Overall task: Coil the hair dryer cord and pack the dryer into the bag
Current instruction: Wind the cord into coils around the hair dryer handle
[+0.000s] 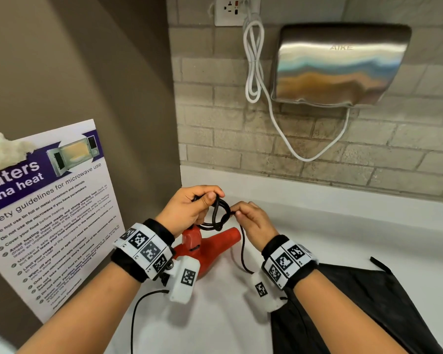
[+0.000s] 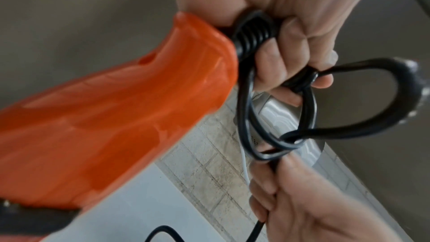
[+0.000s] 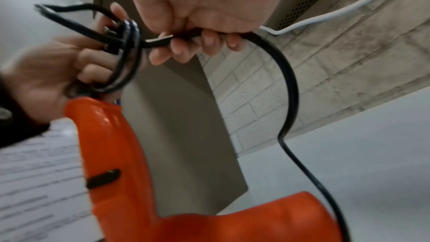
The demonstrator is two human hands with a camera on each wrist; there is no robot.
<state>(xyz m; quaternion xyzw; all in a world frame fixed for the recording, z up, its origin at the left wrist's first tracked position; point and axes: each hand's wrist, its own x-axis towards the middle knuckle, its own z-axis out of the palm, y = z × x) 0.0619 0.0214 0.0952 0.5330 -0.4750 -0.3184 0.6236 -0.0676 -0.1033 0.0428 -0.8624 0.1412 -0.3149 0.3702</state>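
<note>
hands hold the black cord (image 1: 221,213) over the white bench (image 1: 343,226). left hand (image 1: 189,208) grips the loops above the orange dryer (image 1: 210,249). right hand (image 1: 251,221) pinches the loose cord. black bag (image 1: 356,302) lies at 4 o'clock from the dryer.

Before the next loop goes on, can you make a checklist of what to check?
1. Left hand holds the loops of cord: ok.
2. Right hand pinches the loose cord: ok.
3. Loose cord hangs free of snags down to the counter: cannot tell, it runs behind the right wrist.
4. Whole cord coiled: not ok, a long tail is left.
5. Dryer close under the hands: ok.
6. Bag near, at the right: ok; open or not, cannot tell.
</note>
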